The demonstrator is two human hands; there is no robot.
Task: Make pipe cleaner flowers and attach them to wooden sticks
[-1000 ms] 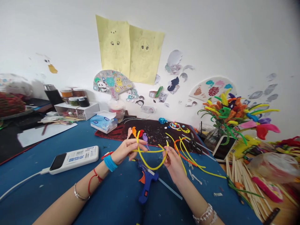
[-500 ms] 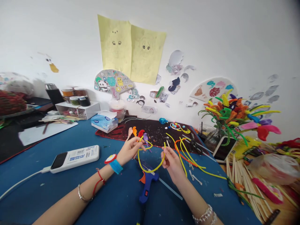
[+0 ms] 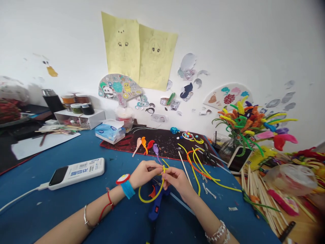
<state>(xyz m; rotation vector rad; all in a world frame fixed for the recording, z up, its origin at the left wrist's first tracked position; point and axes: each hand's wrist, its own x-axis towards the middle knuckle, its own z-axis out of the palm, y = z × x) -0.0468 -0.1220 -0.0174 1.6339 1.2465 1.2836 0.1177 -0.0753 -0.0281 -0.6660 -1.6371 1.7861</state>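
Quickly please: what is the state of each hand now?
Left hand: closed, pinching the yellow pipe cleaner.
Right hand: closed, pinching the same pipe cleaner.

The left hand (image 3: 146, 173) and the right hand (image 3: 176, 179) now meet, fingertips almost touching, where a second ago they were held well apart. Both sit lower and nearer to the person than before, right above the blue glue gun (image 3: 155, 207). The yellow pipe cleaner (image 3: 149, 198) between them, earlier stretched into a wide hanging arc from one hand to the other, is now drawn into a narrow loop that drops below the left hand, its two ends pinched together where the fingers meet. The right hand, which earlier hid part of the thin stick (image 3: 185, 169) on the desk, has moved off it.
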